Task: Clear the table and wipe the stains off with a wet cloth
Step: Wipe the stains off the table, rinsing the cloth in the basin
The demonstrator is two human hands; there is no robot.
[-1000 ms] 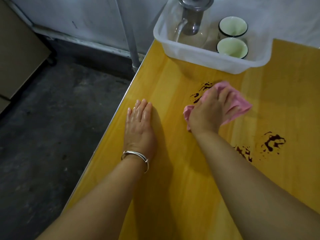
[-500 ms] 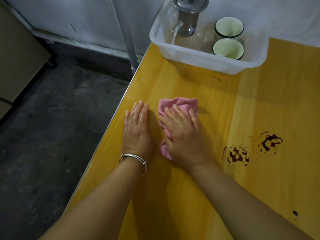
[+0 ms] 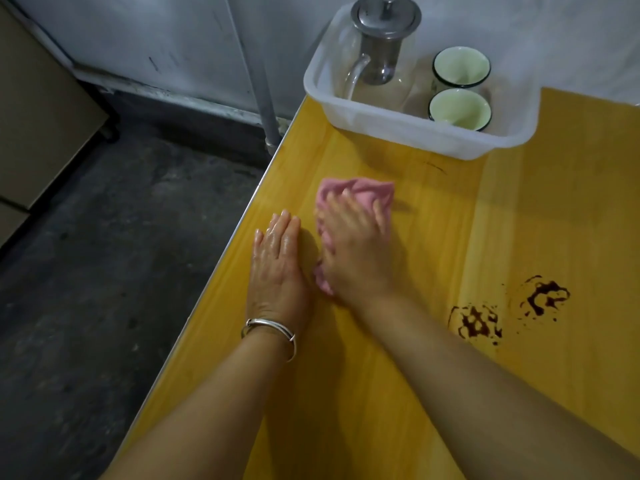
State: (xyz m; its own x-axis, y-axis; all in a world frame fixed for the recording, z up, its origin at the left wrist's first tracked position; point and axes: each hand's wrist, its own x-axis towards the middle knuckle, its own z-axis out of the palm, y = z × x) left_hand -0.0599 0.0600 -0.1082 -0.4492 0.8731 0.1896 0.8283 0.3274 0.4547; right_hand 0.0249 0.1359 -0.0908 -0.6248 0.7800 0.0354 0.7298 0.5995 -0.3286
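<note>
1. Head view, cloth: the pink cloth (image 3: 360,194) lies on the yellow table (image 3: 381,393) near its left edge, under the right hand (image 3: 356,258). Its long axis runs away from the person, and the bunched far end points toward the white tub (image 3: 398,131).
2. Right hand: the fingers are spread and nearly straight, pressing flat on the cloth. They are slightly blurred.
3. Left hand (image 3: 277,271): it lies flat on the table just beside the cloth, fingers straight and together, holding nothing. There is a silver bracelet (image 3: 273,329) at the wrist.
4. Change: a second ago the cloth covered a dark stain near the tub. It now sits nearer the person, and only a thin streak (image 3: 434,167) is left there. The left hand has not moved.
5. Stains: two dark blotches (image 3: 476,323) (image 3: 547,297) lie to the right, well apart from the cloth.
6. Surroundings: the tub holds a glass teapot (image 3: 377,60) and two cups (image 3: 460,69) (image 3: 459,109).
</note>
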